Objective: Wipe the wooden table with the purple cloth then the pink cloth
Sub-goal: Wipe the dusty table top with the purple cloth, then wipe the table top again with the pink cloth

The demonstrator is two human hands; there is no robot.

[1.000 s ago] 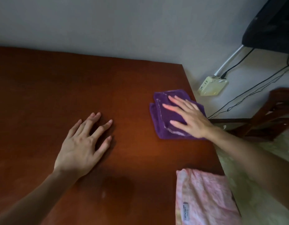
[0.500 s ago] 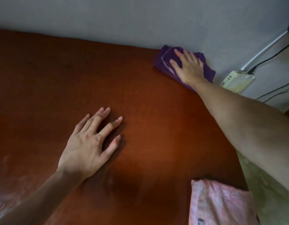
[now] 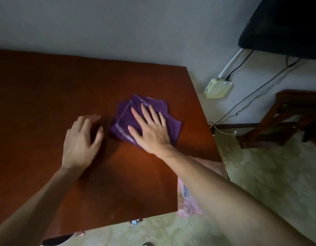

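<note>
Purple cloth (image 3: 146, 119) under flat right hand (image 3: 150, 128) on wooden table (image 3: 47, 89); left hand (image 3: 81, 139) spread; grey wall (image 3: 118, 23) behind.

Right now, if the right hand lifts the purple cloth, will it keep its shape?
Probably not: the purple cloth lies in loose, fanned folds, so it would likely droop and unfold. It looks light, and under the flat right hand it should slide easily.
</note>
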